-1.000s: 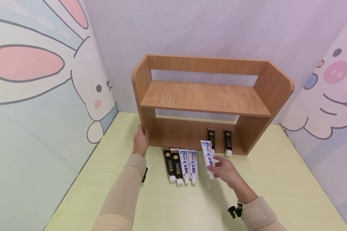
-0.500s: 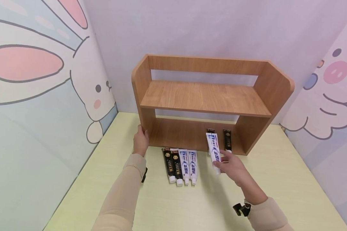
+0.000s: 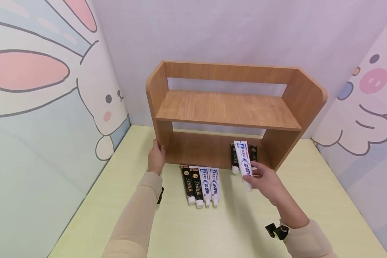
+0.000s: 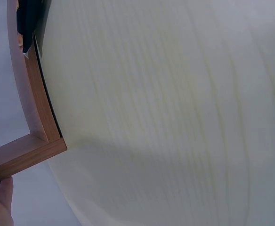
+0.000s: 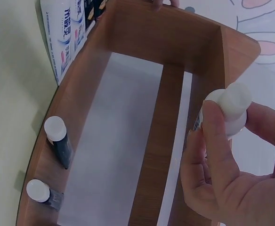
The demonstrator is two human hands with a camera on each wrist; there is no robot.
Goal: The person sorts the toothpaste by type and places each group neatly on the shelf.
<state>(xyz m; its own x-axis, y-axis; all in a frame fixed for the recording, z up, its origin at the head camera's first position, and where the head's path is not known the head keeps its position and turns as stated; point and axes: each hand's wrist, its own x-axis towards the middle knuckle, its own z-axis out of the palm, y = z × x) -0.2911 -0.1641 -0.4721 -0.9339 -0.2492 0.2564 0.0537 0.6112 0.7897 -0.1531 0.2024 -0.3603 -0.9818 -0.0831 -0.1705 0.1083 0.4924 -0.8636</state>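
A white toothpaste tube (image 3: 243, 161) with blue print is pinched between the thumb and fingers of my right hand (image 3: 266, 182), raised in front of the wooden shelf's lower level. Its white cap (image 5: 236, 101) points toward the right wrist camera. Behind it, two black toothpaste tubes, the left one (image 3: 234, 157) and the right one (image 3: 253, 153), lie on that level; the held tube partly covers the right one. My left hand (image 3: 156, 157) grips the front edge of the shelf's left side panel (image 3: 162, 132); in the left wrist view only a bit of it shows.
On the table before the shelf lie two black tubes (image 3: 197, 186) and two white tubes (image 3: 214, 184), side by side. The two-level wooden shelf (image 3: 229, 107) stands near the back wall. Cartoon-printed walls (image 3: 51, 161) flank the yellow table (image 3: 193, 233).
My right hand has carried the white toothpaste tube rightward and toward the shelf, from over the left black tube to between the two. My left hand stays on the panel.
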